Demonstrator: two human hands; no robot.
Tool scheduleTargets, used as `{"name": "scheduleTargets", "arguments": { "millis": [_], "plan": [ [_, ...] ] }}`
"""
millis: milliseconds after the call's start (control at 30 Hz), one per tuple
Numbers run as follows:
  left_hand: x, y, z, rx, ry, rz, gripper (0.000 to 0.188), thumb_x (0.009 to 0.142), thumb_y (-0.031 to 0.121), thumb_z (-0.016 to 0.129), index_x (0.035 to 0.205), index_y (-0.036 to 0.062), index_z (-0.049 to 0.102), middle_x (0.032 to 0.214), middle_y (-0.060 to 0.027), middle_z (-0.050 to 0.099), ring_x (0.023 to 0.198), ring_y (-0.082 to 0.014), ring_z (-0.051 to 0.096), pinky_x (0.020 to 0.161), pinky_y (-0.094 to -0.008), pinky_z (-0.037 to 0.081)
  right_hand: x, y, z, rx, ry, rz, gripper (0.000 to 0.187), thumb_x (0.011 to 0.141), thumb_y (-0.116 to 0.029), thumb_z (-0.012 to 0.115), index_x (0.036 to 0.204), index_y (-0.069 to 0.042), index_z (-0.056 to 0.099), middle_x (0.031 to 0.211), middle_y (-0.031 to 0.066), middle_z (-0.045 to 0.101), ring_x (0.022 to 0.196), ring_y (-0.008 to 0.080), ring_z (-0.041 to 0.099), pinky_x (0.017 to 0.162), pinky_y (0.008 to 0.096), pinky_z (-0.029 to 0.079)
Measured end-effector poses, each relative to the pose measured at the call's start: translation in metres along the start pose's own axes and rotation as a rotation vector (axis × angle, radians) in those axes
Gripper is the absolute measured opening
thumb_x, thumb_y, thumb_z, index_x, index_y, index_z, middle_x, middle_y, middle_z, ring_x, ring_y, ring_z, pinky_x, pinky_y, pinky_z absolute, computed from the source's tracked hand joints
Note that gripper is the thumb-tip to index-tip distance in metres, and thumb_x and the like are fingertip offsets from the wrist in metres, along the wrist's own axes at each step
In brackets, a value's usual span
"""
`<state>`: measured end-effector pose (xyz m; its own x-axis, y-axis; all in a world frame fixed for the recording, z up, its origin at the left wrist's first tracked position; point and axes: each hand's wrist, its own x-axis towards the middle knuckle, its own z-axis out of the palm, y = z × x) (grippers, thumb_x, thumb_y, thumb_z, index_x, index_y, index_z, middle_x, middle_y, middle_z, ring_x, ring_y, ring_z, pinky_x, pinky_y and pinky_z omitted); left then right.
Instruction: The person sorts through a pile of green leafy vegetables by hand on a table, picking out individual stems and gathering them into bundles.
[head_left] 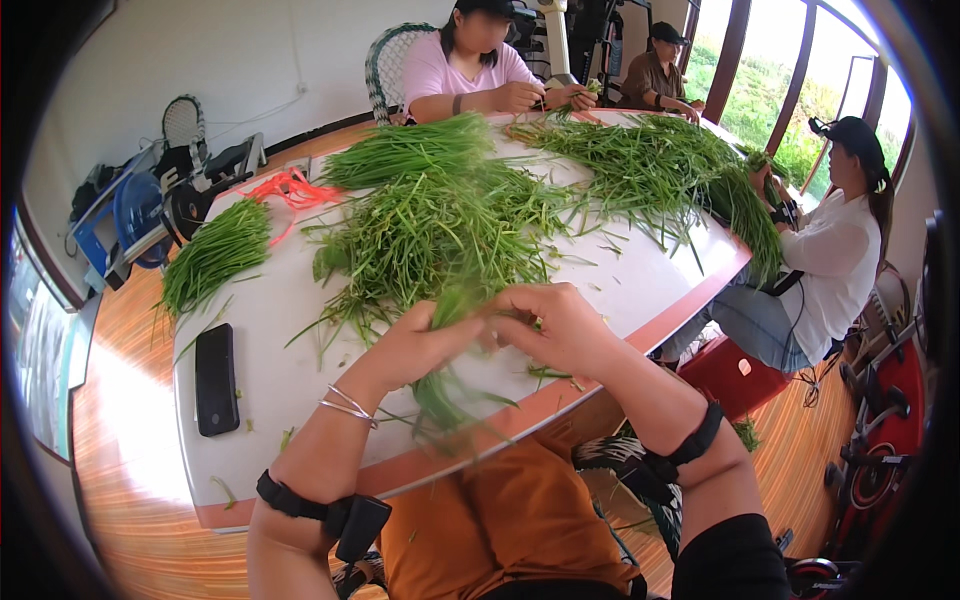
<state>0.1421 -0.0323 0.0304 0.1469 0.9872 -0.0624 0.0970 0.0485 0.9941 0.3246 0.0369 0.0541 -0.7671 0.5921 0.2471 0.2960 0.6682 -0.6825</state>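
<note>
My left hand is wrapped round a small bunch of green chives, whose lower ends hang over the table's near edge and are smeared by motion. Close against it, my right hand has its fingers curled in a pinch beside the bunch. A bit of green shows at those fingers, but what they grip is too small to make out. Just beyond both hands lies a large loose heap of chives on the white table. Bare forearms come in from below, each with a black strap.
A tidier chive bundle lies at the left, near red ties and a black phone. Another stack and a wide heap cover the far side. Several people sit around the table. A red box stands below, right.
</note>
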Motion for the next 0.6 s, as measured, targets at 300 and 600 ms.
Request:
{"name": "scheduleTargets", "arguments": {
  "millis": [300, 600],
  "plan": [
    [0.006, -0.006, 0.004, -0.146, -0.01, -0.037, 0.032, 0.093, 0.03, 0.046, 0.075, 0.0053, 0.054, 0.053, 0.0047, 0.036, 0.051, -0.005, 0.037, 0.047, -0.0199, 0.032, -0.001, 0.027, -0.023, -0.233, 0.29, 0.044, 0.013, 0.082, -0.009, 0.054, 0.091, 0.0, 0.057, 0.064, 0.0077, 0.06, 0.06, 0.0133, 0.06, 0.055, 0.0274, 0.046],
    [0.011, -0.019, -0.04, -0.774, 0.184, 0.173, 0.026, 0.095, 0.031, 0.04, 0.091, 0.0066, 0.049, 0.052, 0.007, 0.024, 0.045, -0.0032, 0.03, 0.046, -0.0198, 0.038, -0.024, 0.074, -0.042, -0.478, 0.163, 0.097, 0.022, 0.072, -0.023, 0.068, 0.086, -0.007, 0.065, 0.072, 0.008, 0.059, 0.075, 0.0252, 0.057, 0.067, 0.0368, 0.046]
  ]
}}
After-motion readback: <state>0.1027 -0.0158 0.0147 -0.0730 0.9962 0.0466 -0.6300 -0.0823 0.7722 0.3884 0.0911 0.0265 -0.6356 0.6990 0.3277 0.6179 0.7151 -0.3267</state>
